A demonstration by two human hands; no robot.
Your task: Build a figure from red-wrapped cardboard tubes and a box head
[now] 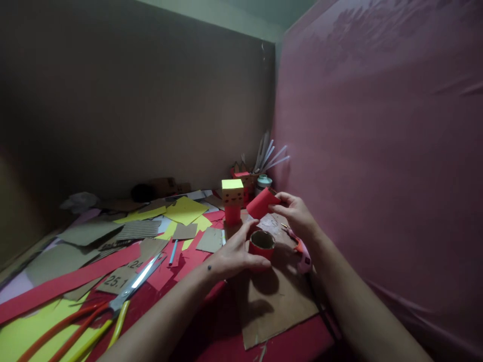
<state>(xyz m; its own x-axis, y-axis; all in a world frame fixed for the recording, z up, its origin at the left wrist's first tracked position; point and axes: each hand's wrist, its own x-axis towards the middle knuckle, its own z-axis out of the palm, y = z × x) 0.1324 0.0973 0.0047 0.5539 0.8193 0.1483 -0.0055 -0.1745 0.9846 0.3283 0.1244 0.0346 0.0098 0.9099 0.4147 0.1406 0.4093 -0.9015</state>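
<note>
My right hand (296,213) pinches a short red paper-covered tube (262,202) by its right end and holds it tilted above the work surface. Just below it, another red-covered tube (261,250) stands upright, its brown hollow inside showing. My left hand (239,254) curves around the left side of this standing tube, thumb in front and forefinger behind, the fingers spread apart. Whether the thumb touches the tube is hard to tell. Beneath is a brown cardboard sheet (285,311). Behind my left hand stands a small figure (232,198) with a yellow-topped box head and red body.
A pink glue gun (302,256) lies beside my right forearm, its cord running toward me. Large scissors (121,301) with orange and yellow handles lie at left among paper and cardboard scraps (90,229). Glue sticks (273,156) and a jar (263,182) stand near the pink wall (377,151).
</note>
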